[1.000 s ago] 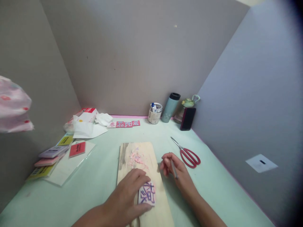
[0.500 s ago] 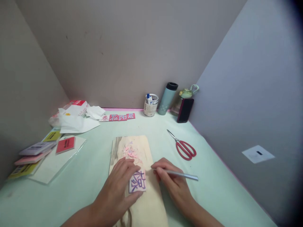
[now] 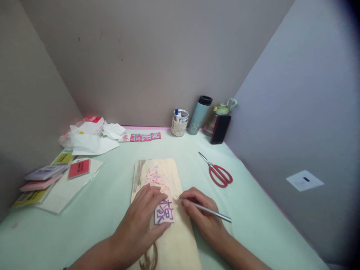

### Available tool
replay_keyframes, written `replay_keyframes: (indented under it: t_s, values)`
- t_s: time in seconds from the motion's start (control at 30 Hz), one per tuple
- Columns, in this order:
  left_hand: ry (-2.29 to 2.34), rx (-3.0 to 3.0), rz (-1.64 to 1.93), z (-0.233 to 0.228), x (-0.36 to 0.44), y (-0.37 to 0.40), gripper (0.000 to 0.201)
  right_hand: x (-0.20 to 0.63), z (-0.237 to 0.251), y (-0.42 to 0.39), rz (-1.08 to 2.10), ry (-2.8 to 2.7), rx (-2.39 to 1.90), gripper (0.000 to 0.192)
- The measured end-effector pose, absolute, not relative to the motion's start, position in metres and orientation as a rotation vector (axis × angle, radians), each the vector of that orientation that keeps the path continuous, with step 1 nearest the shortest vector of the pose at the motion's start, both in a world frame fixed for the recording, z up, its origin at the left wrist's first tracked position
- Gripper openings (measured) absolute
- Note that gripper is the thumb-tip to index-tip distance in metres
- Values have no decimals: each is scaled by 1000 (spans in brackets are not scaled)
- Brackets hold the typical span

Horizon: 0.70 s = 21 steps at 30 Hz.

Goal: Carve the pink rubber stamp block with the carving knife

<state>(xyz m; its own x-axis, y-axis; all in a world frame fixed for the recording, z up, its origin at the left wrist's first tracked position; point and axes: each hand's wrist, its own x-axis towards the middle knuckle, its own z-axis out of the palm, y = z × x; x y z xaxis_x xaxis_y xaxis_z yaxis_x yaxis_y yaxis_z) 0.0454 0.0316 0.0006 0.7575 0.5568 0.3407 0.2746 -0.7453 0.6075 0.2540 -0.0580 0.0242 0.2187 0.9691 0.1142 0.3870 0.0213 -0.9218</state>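
Note:
A small white block, likely rubber, with a raised purple character [image 3: 164, 212] lies face up on a wooden board [image 3: 180, 240]. My left hand [image 3: 142, 213] grips it from the left, with thumb at its near edge and fingers along its far side. In my right hand [image 3: 201, 210] is a slim silver pen-like carving knife [image 3: 218, 215], pinched near its tip. The thin point is just right of the block's upper corner, apart from it. Pink and pale shavings [image 3: 155, 176] are scattered on the board beyond my left fingers.
Red-handled scissors [image 3: 219, 174] lie on the right. Behind stand a pen jar [image 3: 179, 127], a blue tumbler [image 3: 199, 118], a green-lidded bottle [image 3: 222, 108] and a phone [image 3: 221, 130]. Finished-looking character tiles [image 3: 140, 137], tissues [image 3: 88, 142] and packaged coloured blocks [image 3: 46, 174] lie left.
The carving knife in my right hand has tilted, its back end lower and its thin point now showing. My left hand keeps its grip on the block. The view has shifted slightly.

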Motion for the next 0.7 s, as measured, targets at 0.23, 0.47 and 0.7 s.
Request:
replay_keyframes:
  t_s: [0.23, 0.47, 0.7]
  values:
    - [638, 2397, 675, 2, 44, 30, 41, 252, 25, -62, 700, -1379, -1502, 14]
    - [636, 2401, 680, 3, 45, 31, 40, 251, 29, -61, 647, -1306, -1547, 14]
    - [669, 2399, 708, -4, 45, 31, 42, 261, 5, -61, 279, -1503, -1464, 26]
